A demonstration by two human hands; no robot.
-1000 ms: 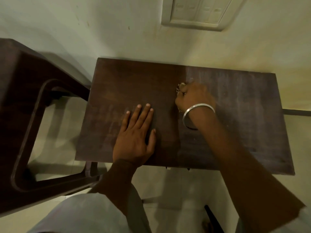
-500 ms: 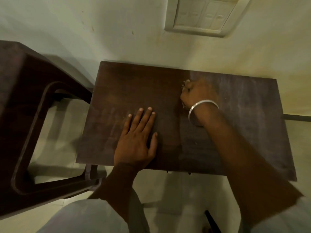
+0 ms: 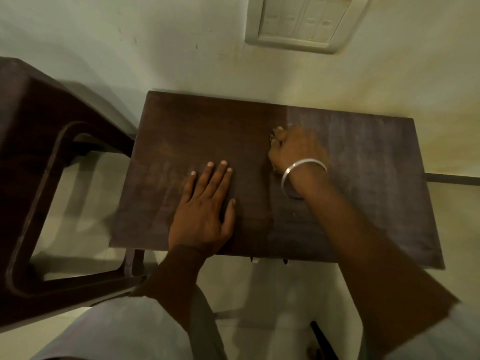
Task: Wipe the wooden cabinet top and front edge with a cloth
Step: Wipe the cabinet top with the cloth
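Top-wiping looks about half done — the right hand (image 3: pixel 298 149), fisted round a small pale crumpled cloth (image 3: pixel 275 138) at the middle of the dark brown wooden cabinet top (image 3: pixel 368 162), must next sweep the duller right half — while the left hand (image 3: pixel 205 211) lies flat, fingers straight, near its front.

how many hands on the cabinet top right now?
2. The left hand lies flat, fingers straight, near the front edge of the cabinet top. The right hand, with a bangle at its wrist, grips a cloth farther back, near the middle.
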